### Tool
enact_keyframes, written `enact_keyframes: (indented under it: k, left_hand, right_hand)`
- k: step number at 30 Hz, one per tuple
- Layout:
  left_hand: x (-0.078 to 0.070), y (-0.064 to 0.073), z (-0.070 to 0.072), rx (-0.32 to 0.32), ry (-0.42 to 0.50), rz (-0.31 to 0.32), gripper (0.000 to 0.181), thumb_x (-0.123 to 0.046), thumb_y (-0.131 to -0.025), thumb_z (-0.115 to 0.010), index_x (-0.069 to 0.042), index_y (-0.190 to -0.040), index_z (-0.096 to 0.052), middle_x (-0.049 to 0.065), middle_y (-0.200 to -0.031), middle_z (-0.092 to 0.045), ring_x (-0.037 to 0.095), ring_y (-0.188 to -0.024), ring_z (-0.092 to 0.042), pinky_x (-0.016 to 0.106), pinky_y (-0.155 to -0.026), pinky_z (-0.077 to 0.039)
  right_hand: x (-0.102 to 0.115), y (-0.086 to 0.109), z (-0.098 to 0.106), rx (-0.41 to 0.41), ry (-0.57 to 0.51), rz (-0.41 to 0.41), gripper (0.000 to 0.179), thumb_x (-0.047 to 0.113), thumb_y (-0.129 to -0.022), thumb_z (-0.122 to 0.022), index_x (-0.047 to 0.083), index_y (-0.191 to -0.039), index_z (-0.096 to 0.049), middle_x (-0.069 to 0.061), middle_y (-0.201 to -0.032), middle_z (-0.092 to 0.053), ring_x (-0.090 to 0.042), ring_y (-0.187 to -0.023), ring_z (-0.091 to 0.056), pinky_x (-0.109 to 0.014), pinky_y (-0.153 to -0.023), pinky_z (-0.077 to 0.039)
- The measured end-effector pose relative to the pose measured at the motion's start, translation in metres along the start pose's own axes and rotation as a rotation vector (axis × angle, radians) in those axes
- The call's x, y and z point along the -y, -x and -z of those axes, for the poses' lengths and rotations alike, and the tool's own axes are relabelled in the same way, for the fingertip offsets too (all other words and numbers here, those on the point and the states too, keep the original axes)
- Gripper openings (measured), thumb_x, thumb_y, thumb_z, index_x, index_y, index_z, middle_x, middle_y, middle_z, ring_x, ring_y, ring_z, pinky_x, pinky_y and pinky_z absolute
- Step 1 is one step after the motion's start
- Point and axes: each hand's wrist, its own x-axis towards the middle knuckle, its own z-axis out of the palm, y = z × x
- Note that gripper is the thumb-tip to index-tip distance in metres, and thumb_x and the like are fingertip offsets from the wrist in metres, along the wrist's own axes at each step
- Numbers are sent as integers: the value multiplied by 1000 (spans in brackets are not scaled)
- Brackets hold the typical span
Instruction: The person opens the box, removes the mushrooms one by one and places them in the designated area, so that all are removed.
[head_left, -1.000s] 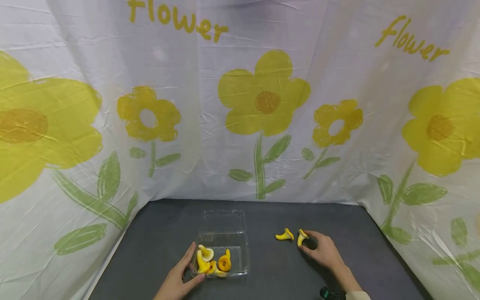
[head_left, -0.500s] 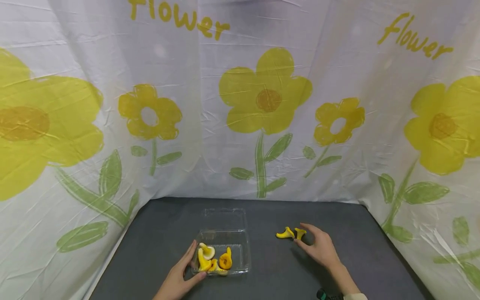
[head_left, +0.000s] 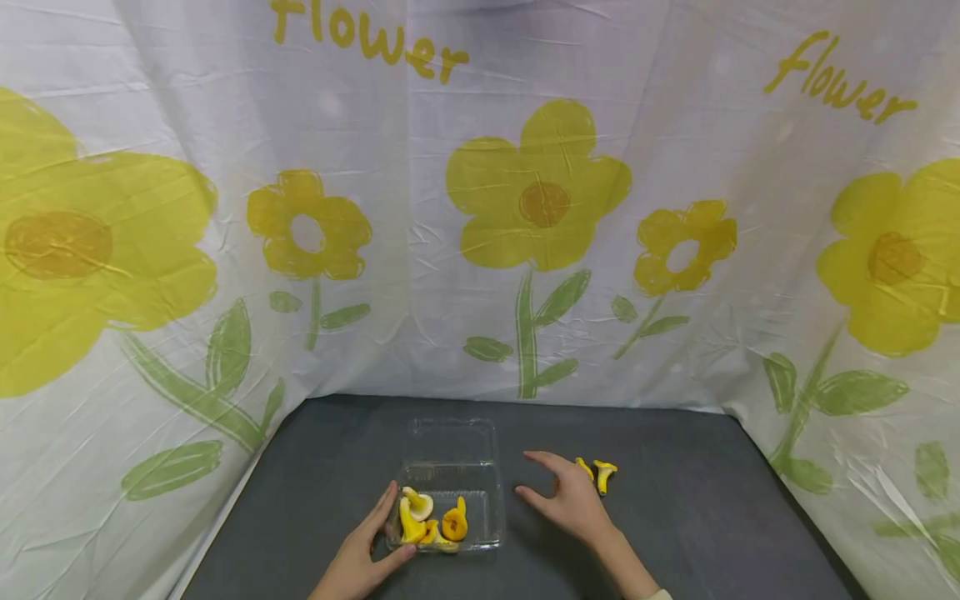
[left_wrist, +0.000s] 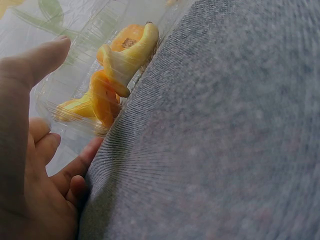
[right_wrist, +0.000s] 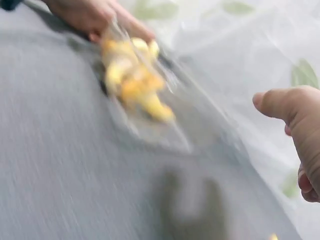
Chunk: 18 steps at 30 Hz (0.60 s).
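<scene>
A clear plastic box (head_left: 480, 533) stands with its lid (head_left: 453, 442) folded back, holding several yellow chanterelle mushrooms (head_left: 454, 523). My left hand (head_left: 362, 546) rests around its near left corner, fingers along the left wall and thumb at the front; the left wrist view shows these fingers (left_wrist: 75, 167) loosely extended beside the box. Right of the box my right hand (head_left: 568, 500) hovers with thumb and fingers spread and nothing between them. Beyond that hand lie two more chanterelles: one stands out whole (head_left: 604, 475), the other (head_left: 584, 468) is partly hidden by the hand. The right wrist view is blurred.
The dark grey tabletop (head_left: 697, 500) carries the box and the mushrooms. A white curtain (head_left: 420, 250) printed with yellow flowers encloses the back and both sides of the table.
My right hand has let go of a chanterelle beside another one and moved left toward the box. That chanterelle now lies near its neighbour. The left hand has stayed at the box.
</scene>
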Motion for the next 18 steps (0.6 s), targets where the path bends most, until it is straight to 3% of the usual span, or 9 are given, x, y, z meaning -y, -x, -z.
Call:
enact_keyframes:
  k: [4, 6, 7, 10, 13, 18]
  left_hand:
    - [0, 0, 0, -4, 3, -6, 97, -42, -98, -78, -13, -171, -21, 22, -171, -31, 13, -70, -45, 28, -61, -37]
    - [0, 0, 0, -6, 0, -9, 98, -43, -98, -78, -13, -171, -21, 23, -168, -36, 13, -70, -45, 28, -61, -37]
    - [0, 0, 0, -6, -3, -11, 98, -43, -98, -78, -12, -171, -21, 23, -165, -39, 13, -69, -45, 28, -61, -37]
    - [0, 0, 0, -1, -6, -17, 98, -42, -98, -77, -11, -171, -20, 25, -168, -35, 12, -71, -47, 28, -62, -37]
    - [0, 0, -1, -2, 4, -20, 98, -42, -98, -78, -13, -171, -21, 23, -171, -29, 11, -73, -48, 28, -63, -37]
    - [1, 1, 0, -4, 29, -17, 97, -42, -98, -78, -15, -171, -21, 22, -174, -25, 13, -72, -46, 28, -62, -37]
  right_hand:
    - [27, -10, -14, 125, -75, -12, 44, 30, -90, -88, 10, -128, -77, -9, -122, -78, 7, -43, -28, -20, -47, -36]
    - [37, -14, -22, 191, -84, -2, 43, 30, -91, -87, 9, -127, -77, -10, -121, -78, 3, -42, -27, -21, -54, -44]
    - [41, -15, -26, 224, -69, 8, 43, 31, -91, -87, 9, -127, -77, -9, -121, -78, 3, -45, -38, -23, -59, -49]
    - [49, -20, -39, 318, 21, 55, 45, 35, -91, -86, 10, -127, -78, -5, -121, -79, -5, -69, -68, -32, -78, -59]
    - [53, -24, -49, 396, 135, 95, 49, 42, -91, -85, 11, -128, -78, 1, -121, -79, -16, -108, -75, -37, -89, -60]
    - [63, -32, -57, 481, 214, 91, 50, 46, -89, -86, 13, -126, -80, 3, -117, -80, -13, -104, -75, -35, -86, -60]
